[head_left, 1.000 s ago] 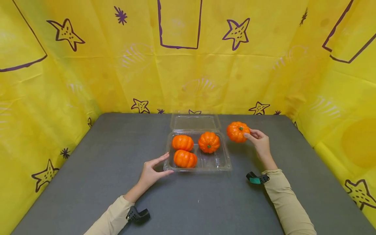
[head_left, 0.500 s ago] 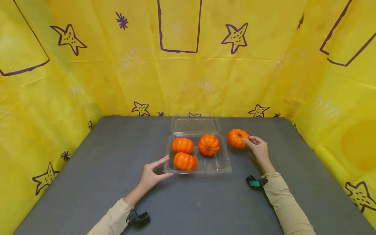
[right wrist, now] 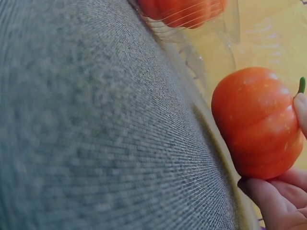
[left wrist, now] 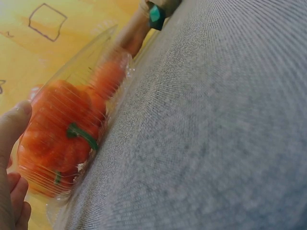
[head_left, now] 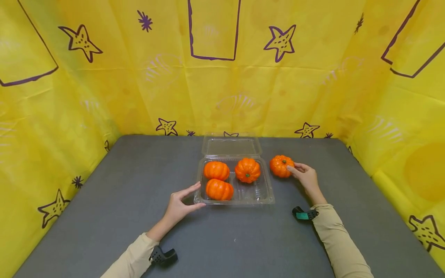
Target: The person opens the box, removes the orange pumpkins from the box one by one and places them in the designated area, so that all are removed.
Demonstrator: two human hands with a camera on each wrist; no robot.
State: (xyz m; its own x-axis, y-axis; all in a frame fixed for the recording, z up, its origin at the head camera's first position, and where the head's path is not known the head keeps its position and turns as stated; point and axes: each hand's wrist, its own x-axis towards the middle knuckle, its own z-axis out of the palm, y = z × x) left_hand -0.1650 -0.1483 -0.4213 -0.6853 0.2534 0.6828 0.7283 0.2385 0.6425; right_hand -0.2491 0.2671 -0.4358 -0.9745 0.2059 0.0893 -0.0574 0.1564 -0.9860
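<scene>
A clear plastic clamshell container [head_left: 243, 197] lies on the table with its lid [head_left: 231, 146] folded back. Inside, two small orange pumpkins, one at the back left [head_left: 216, 170] and one at the front left [head_left: 219, 189], sit close together, and another pumpkin [head_left: 247, 170] sits at the back right. My left hand [head_left: 177, 206] rests its outstretched thumb and fingers against the container's front left corner. To the right of the container, my right hand [head_left: 306, 177] pinches a pumpkin [right wrist: 259, 122] with a green stem. This pumpkin is at or just above the tabletop; contact is hard to tell.
The grey table [head_left: 222, 247] runs back to a yellow curtain [head_left: 222, 85] with purple drawings, which also encloses both sides. Black bands [head_left: 163, 255] are worn on both wrists over beige sleeves.
My right hand has lowered its pumpkin toward the tabletop beside the container. The left hand keeps its place at the corner, and the pumpkins inside have not moved.
</scene>
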